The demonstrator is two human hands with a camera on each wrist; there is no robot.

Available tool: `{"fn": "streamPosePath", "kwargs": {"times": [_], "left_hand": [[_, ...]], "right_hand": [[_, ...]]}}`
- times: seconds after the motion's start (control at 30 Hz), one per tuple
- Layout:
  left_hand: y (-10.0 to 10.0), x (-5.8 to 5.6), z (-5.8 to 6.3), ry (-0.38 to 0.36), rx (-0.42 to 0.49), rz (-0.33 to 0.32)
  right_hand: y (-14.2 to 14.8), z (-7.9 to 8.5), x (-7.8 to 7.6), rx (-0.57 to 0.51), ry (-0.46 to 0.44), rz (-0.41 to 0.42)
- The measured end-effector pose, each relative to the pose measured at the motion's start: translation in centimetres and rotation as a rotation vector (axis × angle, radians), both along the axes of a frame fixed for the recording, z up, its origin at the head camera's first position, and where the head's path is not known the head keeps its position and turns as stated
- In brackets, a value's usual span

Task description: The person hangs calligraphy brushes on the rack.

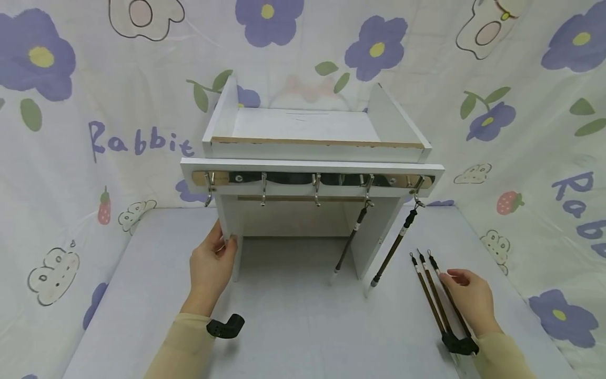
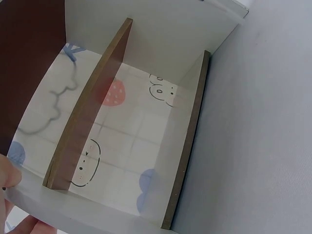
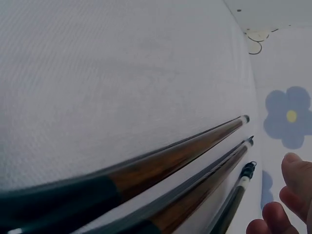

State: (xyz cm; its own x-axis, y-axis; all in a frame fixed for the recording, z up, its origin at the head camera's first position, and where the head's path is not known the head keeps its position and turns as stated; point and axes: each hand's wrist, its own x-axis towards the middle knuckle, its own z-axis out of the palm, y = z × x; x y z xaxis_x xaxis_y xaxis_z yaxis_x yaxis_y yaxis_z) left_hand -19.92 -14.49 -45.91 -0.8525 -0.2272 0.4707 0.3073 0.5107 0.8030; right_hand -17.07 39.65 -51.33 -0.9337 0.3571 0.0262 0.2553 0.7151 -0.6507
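Note:
A white shelf rack (image 1: 303, 166) carries a row of metal hooks along its front. My left hand (image 1: 211, 268) pinches the rack's left side panel, the thumb on one face and fingers on the other. Two calligraphy brushes hang by their loops from the right-hand hooks: one brush (image 1: 351, 239) further in and another brush (image 1: 394, 248) on the end hook. Three more brushes lie side by side on the table at the right, including a brush (image 3: 185, 158). Beside the rightmost brush (image 1: 454, 302) is my right hand (image 1: 468, 297), its fingers loosely bent and apart, with nothing visible between them.
The bare left hook (image 1: 209, 189) and two middle hooks carry nothing. A white tabletop (image 1: 293, 326) spreads under the rack. Behind stands a patterned cloth backdrop (image 1: 142, 79). Black wrist cameras, such as the left camera (image 1: 226, 326), sit on both wrists; the right one overlaps the lying brushes.

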Motion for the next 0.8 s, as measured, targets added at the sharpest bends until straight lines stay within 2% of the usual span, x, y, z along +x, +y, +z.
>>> {"fn": "streamPosePath", "kwargs": {"times": [0.33, 0.6, 0.8], "left_hand": [[0.0, 0.0, 0.0, -0.001, -0.003, -0.013], [0.0, 0.0, -0.1, 0.007, -0.014, -0.006], [0.0, 0.0, 0.0, 0.025, -0.014, -0.013]], "right_hand": [[0.8, -1.9, -0.1, 0.021, -0.08, -0.037], [0.5, -1.9, -0.2, 0.064, -0.048, -0.008], [0.4, -2.2, -0.5, 0.096, -0.069, -0.031]]}}
